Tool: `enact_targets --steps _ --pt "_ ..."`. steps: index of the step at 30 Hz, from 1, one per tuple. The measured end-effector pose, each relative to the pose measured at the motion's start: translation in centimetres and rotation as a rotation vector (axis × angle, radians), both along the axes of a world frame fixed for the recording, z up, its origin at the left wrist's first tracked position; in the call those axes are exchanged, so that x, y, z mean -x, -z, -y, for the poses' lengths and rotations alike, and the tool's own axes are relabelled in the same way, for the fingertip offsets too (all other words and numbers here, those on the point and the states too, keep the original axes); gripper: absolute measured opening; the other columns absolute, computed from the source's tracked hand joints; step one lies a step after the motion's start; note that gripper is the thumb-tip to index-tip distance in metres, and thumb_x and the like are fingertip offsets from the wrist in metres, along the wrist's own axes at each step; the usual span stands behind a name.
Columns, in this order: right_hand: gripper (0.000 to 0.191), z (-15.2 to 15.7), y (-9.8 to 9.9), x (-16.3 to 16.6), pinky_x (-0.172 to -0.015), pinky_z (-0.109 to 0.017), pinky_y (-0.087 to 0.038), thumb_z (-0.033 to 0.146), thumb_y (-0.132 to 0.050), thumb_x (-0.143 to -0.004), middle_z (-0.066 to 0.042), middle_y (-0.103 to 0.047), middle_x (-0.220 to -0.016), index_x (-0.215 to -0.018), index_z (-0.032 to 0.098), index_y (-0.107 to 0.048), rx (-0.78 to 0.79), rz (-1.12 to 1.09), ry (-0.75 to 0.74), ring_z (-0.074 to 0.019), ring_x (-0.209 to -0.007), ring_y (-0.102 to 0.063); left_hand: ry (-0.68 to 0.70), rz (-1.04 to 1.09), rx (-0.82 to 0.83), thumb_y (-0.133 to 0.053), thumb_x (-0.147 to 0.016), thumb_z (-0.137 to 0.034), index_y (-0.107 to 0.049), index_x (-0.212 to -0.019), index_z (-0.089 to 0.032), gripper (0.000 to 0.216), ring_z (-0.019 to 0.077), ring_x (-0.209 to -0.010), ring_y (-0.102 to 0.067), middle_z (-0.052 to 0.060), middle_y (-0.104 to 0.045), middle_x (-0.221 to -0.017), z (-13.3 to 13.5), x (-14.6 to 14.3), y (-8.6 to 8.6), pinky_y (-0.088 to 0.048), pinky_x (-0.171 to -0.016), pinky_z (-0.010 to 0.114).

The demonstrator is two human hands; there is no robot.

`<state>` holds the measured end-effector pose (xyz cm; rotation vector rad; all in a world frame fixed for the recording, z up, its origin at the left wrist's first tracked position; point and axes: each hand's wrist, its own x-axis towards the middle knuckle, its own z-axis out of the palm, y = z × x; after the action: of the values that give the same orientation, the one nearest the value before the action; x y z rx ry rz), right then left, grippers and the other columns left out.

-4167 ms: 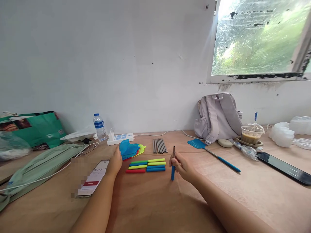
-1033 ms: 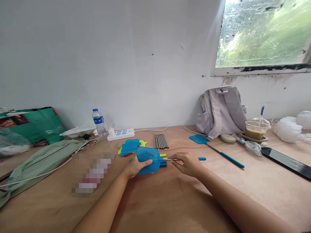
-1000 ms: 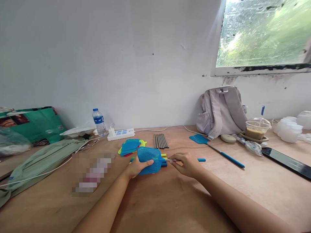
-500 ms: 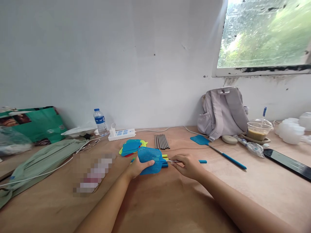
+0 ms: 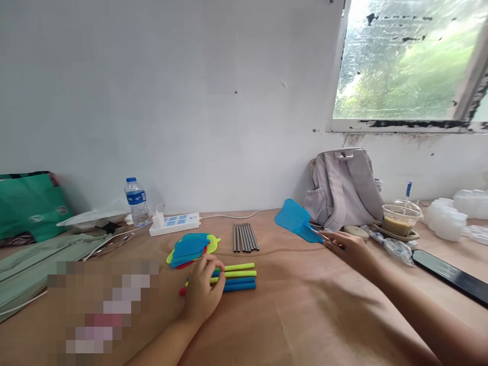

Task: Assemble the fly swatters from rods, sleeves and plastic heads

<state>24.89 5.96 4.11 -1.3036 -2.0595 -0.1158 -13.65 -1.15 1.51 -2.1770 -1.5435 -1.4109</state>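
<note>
Right hand (image 5: 345, 246) pinches the swatter (image 5: 293, 219) toward the back edge of the bench (image 5: 251, 328); left hand (image 5: 206, 285) half-curled over handles (image 5: 241, 273), grip unclear.

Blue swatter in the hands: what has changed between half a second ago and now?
The blue swatter has moved right, away from the coloured tubes toward the backpack, gripped by the right hand. The left hand has let go of it and is now at the coloured tubes; whether it grips one is unclear. The metal rods, water bottle and stacked swatter heads stayed put.
</note>
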Motion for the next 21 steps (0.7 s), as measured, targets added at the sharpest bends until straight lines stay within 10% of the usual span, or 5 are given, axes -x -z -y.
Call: enact_targets --steps 6,14,19,21 --pt "0.036 -1.7 1.8 -4.1 -0.069 -0.033 -0.05 0.038 -0.041 -0.084 -0.012 -0.07 -0.095 -0.102 0.022 -0.068 0.309 0.105 0.262 -0.0256 -0.081 -0.066 0.131 -0.378 -0.006 -0.047 -0.067 -0.008 -0.052 -0.072 -0.02 0.015 0.0212 -0.075 -0.05 0.005 -0.056 -0.08 0.1 -1.7 -0.1 -0.039 -0.07 0.036" --pt "0.037 -2.1 5.5 -4.7 -0.077 -0.036 -0.05 0.036 -0.041 -0.084 -0.009 -0.063 -0.108 -0.113 0.024 -0.061 0.218 0.264 0.205 -0.0247 -0.091 -0.063 0.155 -0.34 0.143 -0.049 -0.062 -0.008 -0.056 -0.073 -0.021 0.019 0.0226 -0.081 -0.053 0.005 -0.06 -0.086 0.1 -2.0 -0.4 -0.044 -0.077 0.041" --pt "0.036 -2.0 6.4 -0.6 -0.078 -0.047 -0.044 0.021 -0.041 -0.079 -0.017 -0.061 -0.108 -0.109 0.015 -0.061 -0.008 0.375 0.388 -0.033 -0.095 -0.058 0.259 -0.467 0.235 -0.051 -0.061 -0.01 -0.059 -0.101 -0.022 0.043 0.0273 -0.101 -0.053 0.008 -0.06 -0.108 -0.5 -1.3 -0.3 -0.044 -0.087 0.047" --pt "0.034 -1.5 6.2 3.3 -0.084 -0.046 -0.04 0.018 -0.043 -0.078 -0.015 -0.061 -0.108 -0.107 0.015 -0.06 -0.05 0.431 0.177 -0.0318 -0.099 -0.055 0.261 -0.492 0.244 -0.05 -0.062 -0.009 -0.058 -0.105 -0.022 0.046 0.0276 -0.103 -0.053 0.008 -0.059 -0.111 -0.6 -1.2 -0.3 -0.044 -0.088 0.047"
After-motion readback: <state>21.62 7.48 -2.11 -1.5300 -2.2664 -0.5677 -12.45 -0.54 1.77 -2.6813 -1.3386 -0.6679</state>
